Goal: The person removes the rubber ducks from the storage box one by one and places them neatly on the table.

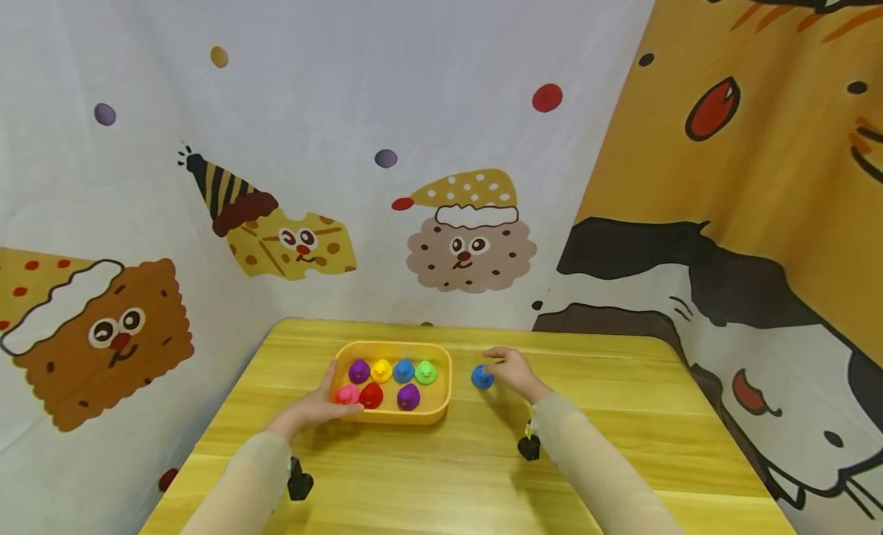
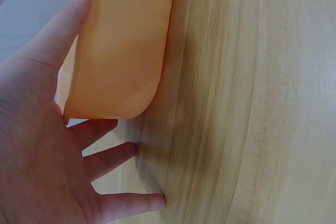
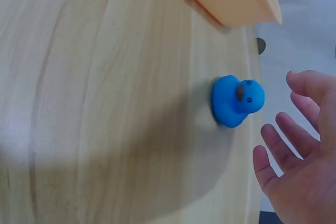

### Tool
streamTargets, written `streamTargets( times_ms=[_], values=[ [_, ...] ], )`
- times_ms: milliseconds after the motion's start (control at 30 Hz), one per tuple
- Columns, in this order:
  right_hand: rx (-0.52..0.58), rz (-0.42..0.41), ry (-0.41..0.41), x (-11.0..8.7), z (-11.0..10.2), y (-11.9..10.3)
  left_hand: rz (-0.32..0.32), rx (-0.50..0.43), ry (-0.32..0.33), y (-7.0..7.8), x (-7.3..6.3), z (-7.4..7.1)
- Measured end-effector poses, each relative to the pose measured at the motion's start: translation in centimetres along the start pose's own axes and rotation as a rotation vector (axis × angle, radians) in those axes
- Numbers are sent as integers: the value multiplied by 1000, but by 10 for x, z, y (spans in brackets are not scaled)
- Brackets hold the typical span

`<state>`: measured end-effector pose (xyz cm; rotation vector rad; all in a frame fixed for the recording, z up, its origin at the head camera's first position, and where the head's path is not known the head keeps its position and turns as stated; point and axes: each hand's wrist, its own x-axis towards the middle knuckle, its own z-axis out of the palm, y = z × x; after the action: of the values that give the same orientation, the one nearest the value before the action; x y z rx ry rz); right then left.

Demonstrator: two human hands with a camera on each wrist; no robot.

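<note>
A yellow-orange plastic basket point(image 1: 444, 393) stands on the table, holding several rubber ducks in two rows. Purple, yellow, blue and green ones are at the back; pink, red and purple sit in front. My left hand point(image 1: 320, 403) rests at the basket's left end, thumb along the near rim. In the left wrist view its other fingers spread nearly straight beside the basket's corner. One blue rubber duck point(image 3: 230, 100) sits upright on the wood, right of the basket. Just above and right of that duck is my right hand point(image 1: 513, 372), fingers loosely bent and apart from it.
The wooden table point(image 1: 441, 489) reaches back to a pale cloth wall point(image 1: 455, 75) printed with cartoon figures. At the right hangs a cloth with large cartoon animals point(image 1: 779, 175). Small black devices point(image 1: 529, 448) are worn at both wrists.
</note>
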<state>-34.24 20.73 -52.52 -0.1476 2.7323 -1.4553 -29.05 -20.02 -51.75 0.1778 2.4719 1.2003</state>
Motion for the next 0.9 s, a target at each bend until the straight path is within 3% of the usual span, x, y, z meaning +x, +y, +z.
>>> streamTargets(
  times_ms=[500,733,900],
  values=[
    [14,-44,-45,13,14,-37,-2,0,-2,-2,0,1],
    [42,-81,-108,19,28,-52,-1,1,8,-4,0,2],
    [0,-97,-132,21,33,-65,12,3,17,-1,-1,1]
  ],
)
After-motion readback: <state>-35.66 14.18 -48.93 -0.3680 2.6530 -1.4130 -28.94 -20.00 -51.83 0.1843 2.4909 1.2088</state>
